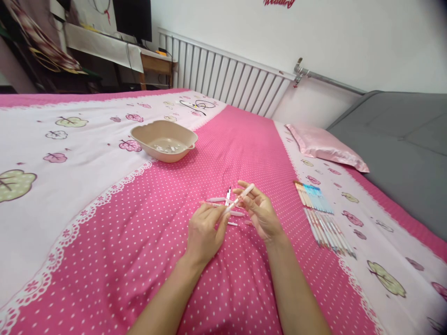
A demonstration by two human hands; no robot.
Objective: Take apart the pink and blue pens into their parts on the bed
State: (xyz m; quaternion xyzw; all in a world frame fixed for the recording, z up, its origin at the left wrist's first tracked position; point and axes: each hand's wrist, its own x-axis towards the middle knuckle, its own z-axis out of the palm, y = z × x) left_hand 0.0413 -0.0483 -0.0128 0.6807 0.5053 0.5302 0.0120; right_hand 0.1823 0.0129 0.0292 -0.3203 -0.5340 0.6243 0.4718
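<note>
A pale pink-white pen point(238, 200) slants up to the right between my two hands. My left hand point(206, 229) is closed around its lower end. On the right, my right hand point(260, 211) pinches the upper part between thumb and fingers, the other fingers loosely spread. Beneath the hands, several loose pens lie crisscross on the bedspread, among them a pale pink pen point(237, 214) and a white one with a dark tip point(228, 195). My hands partly cover this pile.
A beige plastic basin point(139, 135) with small pale pieces inside stands at the upper left. Rows of pens point(330, 232) lie side by side at the right. Beyond are a pink pillow point(324, 146), a grey headboard point(394, 135), and a white radiator point(226, 70).
</note>
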